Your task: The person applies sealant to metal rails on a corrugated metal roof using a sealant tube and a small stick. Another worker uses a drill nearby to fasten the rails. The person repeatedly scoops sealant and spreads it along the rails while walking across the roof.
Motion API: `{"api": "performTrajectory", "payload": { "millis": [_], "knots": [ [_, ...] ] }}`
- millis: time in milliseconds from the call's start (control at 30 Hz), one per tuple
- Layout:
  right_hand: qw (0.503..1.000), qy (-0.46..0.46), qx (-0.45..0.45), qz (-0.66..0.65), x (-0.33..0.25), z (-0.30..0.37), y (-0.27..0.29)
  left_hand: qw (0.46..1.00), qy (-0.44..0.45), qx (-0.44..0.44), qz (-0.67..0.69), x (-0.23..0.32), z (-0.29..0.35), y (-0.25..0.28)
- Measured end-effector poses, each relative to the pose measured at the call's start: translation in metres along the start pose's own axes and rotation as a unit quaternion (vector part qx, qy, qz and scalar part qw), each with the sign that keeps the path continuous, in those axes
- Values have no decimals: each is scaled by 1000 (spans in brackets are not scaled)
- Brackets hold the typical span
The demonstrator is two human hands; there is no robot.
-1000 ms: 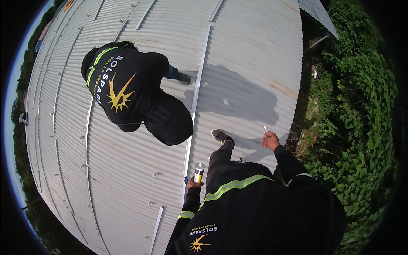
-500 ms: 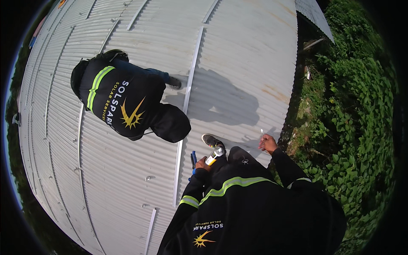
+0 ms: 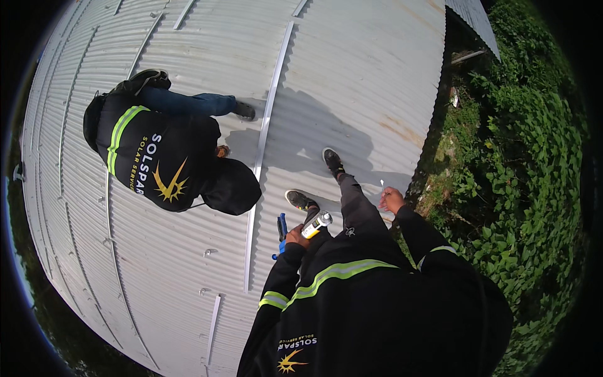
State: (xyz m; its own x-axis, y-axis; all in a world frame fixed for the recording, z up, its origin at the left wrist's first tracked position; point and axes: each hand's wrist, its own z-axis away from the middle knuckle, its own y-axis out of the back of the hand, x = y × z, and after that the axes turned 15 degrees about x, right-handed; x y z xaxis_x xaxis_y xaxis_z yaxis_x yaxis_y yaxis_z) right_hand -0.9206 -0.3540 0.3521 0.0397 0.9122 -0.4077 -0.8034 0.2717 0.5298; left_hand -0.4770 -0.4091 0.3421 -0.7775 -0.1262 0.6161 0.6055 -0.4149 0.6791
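My left hand (image 3: 296,235) is closed around a white-and-yellow cylinder (image 3: 316,224) with a shiny silvery end, which looks like a sealant cartridge. A blue tool (image 3: 282,229) sticks out on the left side of the same hand; it looks like a caulking gun, but my fingers and sleeve cover much of it. Farther right, near the roof edge, my right hand (image 3: 392,200) pinches a small slender white piece (image 3: 382,183) that points away from me. The piece is too small to name.
A co-worker (image 3: 157,151) in a dark hooded jacket bends over at the left. Metal rails (image 3: 270,138) and small brackets (image 3: 209,252) are fixed to the corrugated roof (image 3: 352,69). At the right the roof ends above dense green plants (image 3: 527,163).
My legs have moved apart and both shoes now show on the roof. The co-worker and the roof have shifted left in view. Both hands keep hold of the same things.
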Motion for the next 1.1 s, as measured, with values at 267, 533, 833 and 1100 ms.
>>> {"api": "performTrajectory", "payload": {
  "millis": [267, 533, 833, 1100],
  "knots": [
    [996, 38, -87, 7, -109, -86, 0, 998, 41, 34, 29, 88, -39, -21],
    [912, 80, -213, -342, -254, -6, 16, 983, 36, 82, 161, 262, -117, 28],
    [768, 64, -330, -545, -349, 104, 35, 984, -12, 92, 150, 386, -132, 79],
    [756, 98, -307, -569, -352, 141, 42, 975, -96, 15, 199, 379, -121, 106]
  ]
}}
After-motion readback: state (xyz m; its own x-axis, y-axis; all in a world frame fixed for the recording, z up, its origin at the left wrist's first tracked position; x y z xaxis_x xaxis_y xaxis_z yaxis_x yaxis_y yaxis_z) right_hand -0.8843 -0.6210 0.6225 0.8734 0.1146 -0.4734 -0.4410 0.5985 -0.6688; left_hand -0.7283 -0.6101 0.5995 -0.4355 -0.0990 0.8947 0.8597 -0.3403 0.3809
